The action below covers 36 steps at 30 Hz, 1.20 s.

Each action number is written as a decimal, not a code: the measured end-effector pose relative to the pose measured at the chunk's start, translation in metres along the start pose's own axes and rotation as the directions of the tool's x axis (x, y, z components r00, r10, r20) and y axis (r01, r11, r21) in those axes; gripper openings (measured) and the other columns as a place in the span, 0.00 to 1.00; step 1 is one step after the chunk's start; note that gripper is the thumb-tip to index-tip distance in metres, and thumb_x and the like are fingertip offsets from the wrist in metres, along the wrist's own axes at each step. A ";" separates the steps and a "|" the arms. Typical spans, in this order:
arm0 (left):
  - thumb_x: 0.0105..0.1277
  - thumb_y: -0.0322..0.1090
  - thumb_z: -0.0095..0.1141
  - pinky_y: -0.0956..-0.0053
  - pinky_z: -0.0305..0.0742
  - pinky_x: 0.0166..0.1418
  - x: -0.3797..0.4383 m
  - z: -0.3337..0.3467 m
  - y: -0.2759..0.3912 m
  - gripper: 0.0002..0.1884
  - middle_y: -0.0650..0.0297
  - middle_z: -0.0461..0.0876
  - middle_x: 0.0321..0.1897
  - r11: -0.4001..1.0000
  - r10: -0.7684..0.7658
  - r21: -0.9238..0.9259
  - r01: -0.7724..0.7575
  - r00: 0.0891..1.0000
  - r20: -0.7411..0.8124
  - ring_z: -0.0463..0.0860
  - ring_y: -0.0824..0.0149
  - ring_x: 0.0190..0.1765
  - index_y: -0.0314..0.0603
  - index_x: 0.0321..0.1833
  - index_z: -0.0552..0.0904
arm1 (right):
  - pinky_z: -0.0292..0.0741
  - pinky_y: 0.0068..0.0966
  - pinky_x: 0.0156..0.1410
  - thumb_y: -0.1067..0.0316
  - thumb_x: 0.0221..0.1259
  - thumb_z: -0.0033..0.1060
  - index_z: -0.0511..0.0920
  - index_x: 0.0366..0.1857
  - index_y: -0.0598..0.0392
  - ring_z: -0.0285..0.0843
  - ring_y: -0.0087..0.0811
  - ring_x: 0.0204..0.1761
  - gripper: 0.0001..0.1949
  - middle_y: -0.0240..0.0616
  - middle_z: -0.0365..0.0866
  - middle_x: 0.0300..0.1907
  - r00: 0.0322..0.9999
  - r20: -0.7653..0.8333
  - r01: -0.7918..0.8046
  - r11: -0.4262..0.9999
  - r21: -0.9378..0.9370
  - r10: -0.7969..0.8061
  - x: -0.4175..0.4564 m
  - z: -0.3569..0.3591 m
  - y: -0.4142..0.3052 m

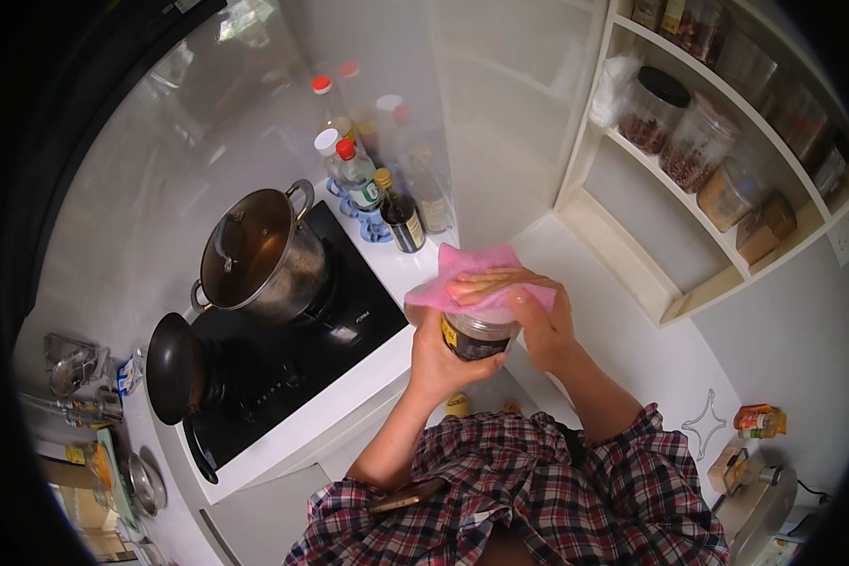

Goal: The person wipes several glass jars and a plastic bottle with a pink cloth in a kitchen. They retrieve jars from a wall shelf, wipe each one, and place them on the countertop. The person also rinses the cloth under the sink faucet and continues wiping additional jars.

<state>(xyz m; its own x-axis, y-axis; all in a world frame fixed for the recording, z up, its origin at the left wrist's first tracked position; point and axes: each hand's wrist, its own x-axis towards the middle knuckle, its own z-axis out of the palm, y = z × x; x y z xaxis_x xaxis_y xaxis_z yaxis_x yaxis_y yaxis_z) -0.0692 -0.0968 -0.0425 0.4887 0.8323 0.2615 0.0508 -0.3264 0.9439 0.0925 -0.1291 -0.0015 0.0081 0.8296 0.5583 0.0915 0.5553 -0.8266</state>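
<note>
In my left hand is a clear jar with a dark label, gripped around its side. My right hand presses a pink cloth over the jar's top, fingers spread flat across the cloth. The cloth hides most of the jar's upper end. A rounded clear part shows at the cloth's left edge; I cannot tell whether it belongs to the jar. Both hands are in front of my plaid shirt, beside the hob's right corner.
A lidded steel pot and a black pan sit on the black hob. Behind it stand several bottles, one a dark sauce bottle. At the right, a white wall shelf holds several jars above the counter.
</note>
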 end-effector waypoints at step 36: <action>0.53 0.48 0.71 0.74 0.70 0.60 0.024 0.010 -0.012 0.40 0.62 0.76 0.53 0.772 -0.191 -0.631 0.075 0.975 -0.117 0.75 0.70 0.54 0.33 0.64 0.67 | 0.62 0.34 0.69 0.62 0.69 0.41 0.58 0.68 0.66 0.61 0.52 0.69 0.27 0.58 0.59 0.69 0.943 -0.329 -0.132 0.858 -0.497 -0.046 -0.018 0.044 0.008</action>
<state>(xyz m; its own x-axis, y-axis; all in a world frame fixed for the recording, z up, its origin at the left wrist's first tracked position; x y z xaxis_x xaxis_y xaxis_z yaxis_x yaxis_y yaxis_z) -0.0492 -0.0773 -0.0492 0.3648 0.9259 0.0986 -0.4735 0.0933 0.8758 0.0495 -0.1369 -0.0208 0.3313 0.7381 0.5877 0.5724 0.3380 -0.7471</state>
